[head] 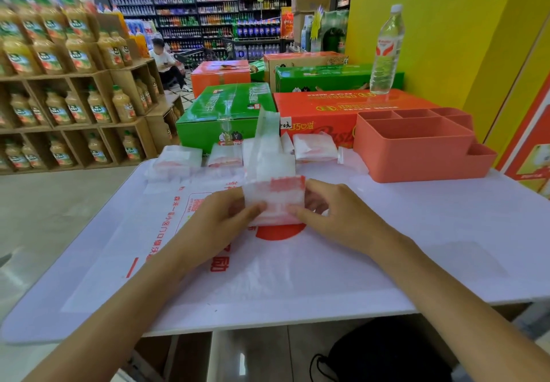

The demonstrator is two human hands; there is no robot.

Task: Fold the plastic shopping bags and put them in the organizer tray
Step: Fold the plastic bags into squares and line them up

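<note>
Where left hand [220, 218], right hand [333, 206] pinch folded bag [275, 200], fingertips hidden.

flat bag [268, 268] print part-hidden under hands, far shelf labels [208, 18] too blurred to read

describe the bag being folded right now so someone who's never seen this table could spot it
On the white table, in front of the coral organizer tray, both hands meet at the centre. The left hand and right hand pinch a half-folded bag; unlike the finished packets behind, its long tail stands up unfolded.
</note>
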